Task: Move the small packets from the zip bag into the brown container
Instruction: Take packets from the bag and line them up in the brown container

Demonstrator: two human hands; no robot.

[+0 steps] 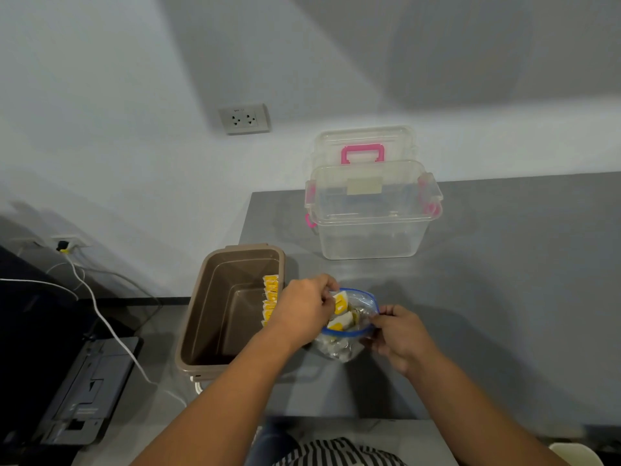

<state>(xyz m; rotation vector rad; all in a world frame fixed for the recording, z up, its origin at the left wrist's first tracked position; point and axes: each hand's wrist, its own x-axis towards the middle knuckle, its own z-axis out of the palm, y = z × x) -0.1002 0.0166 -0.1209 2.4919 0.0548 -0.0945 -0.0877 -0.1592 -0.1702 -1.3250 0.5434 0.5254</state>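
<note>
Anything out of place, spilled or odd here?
Nothing spilled or damaged. Odd: the brown container seems to sit beyond the left edge of the grey table, its support hidden. Yellow packets line its right wall; the left hand pinches a packet at the zip bag, which the right hand holds.

Zip bag point(349, 334) seen as clear glossy plastic film; brown container point(215, 317) as smooth plastic; storage box point(369, 223) as transparent plastic; table point(504, 297) as matt grey.

Black-and-white striped garment point(339, 453), blue denim point(273, 443)
</note>
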